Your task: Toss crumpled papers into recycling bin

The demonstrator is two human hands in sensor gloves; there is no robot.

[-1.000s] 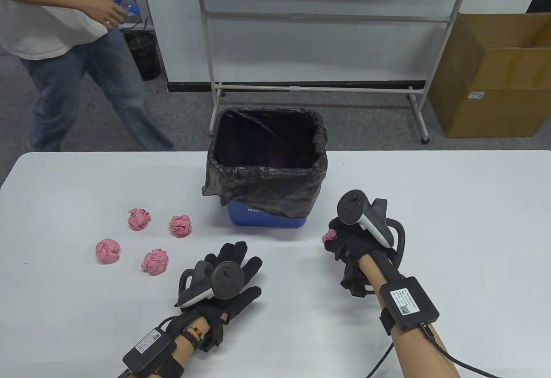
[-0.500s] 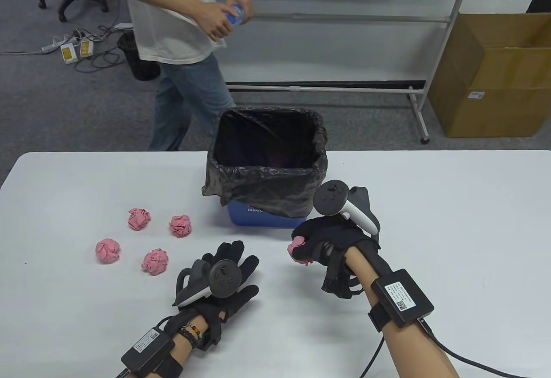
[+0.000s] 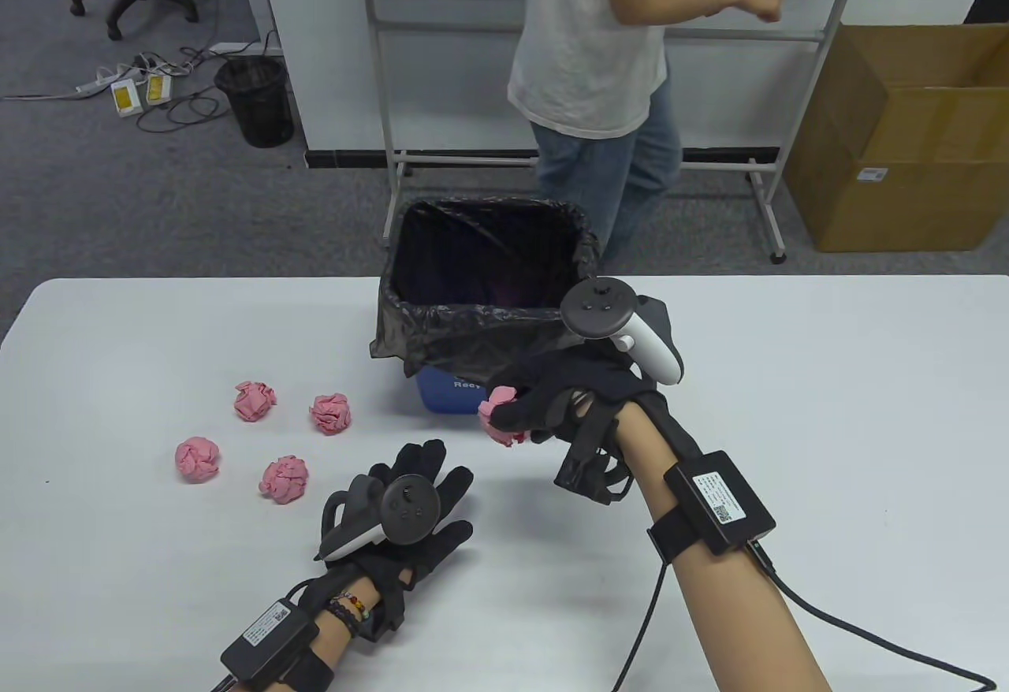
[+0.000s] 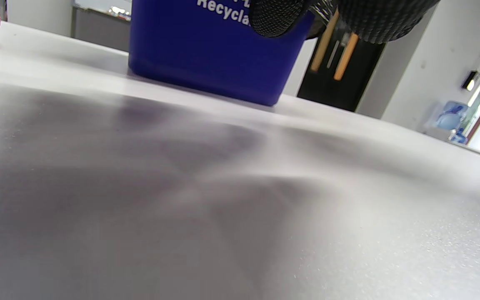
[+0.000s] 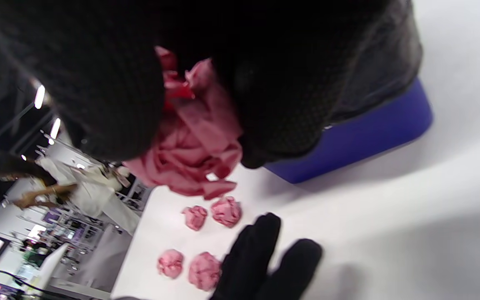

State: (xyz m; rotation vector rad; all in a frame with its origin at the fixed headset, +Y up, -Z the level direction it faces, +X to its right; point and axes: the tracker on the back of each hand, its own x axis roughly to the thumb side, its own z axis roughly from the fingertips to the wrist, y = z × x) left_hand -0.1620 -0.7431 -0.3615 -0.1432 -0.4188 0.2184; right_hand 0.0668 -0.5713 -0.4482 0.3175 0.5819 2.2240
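Right hand (image 3: 567,400): fingers closed around one pink crumpled paper ball (image 3: 501,416), carried above the table just in front of the recycling bin (image 3: 489,396), below its rim; not yet over the opening.
Left hand (image 3: 418,507): flat on the table near the front edge, fingers spread, grasping nothing.
Recycling bin: blue, black liner (image 3: 473,337) draped over the rim; stands at the middle of the table toward the far edge.
Loose pink paper balls (image 3: 268,440): four, clustered on the table's left half, left of the bin.
Handling, judged: paper light, soft, springy; not fragile or slippery; a loose fingertip cage round the ball's middle suffices; light weight may let a throw drift.
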